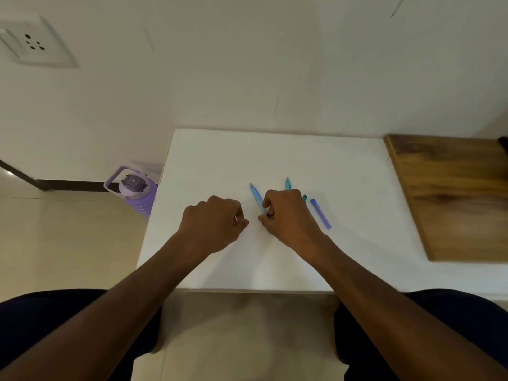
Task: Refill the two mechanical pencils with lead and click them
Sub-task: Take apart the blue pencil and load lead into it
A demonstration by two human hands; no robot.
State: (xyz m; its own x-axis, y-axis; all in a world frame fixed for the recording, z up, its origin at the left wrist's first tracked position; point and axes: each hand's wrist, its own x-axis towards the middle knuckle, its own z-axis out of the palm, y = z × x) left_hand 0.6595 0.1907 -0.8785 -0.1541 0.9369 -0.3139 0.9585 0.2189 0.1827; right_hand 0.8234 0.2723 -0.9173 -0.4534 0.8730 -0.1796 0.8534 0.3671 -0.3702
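Hands come first, both low over the near middle of the white desk [343, 166]. The left hand [213, 224] has its grip curled tight, pinching something tiny and pale at the fingertips, perhaps a cap or eraser; I cannot tell which. The right hand [286, 213] holds the light blue mechanical pencil [256, 196] near its rear end, tip pointing far. Just beyond that hand lies the teal mechanical pencil [287, 183], mostly hidden under the knuckles, and to its right the blue lead case [320, 213] rests flat on the desk, apparently capped. Judging by this, refilling has barely begun: the first pencil seems to be opened, no lead is visibly loaded, and the second pencil looks untouched, so both fills and clicks remain.
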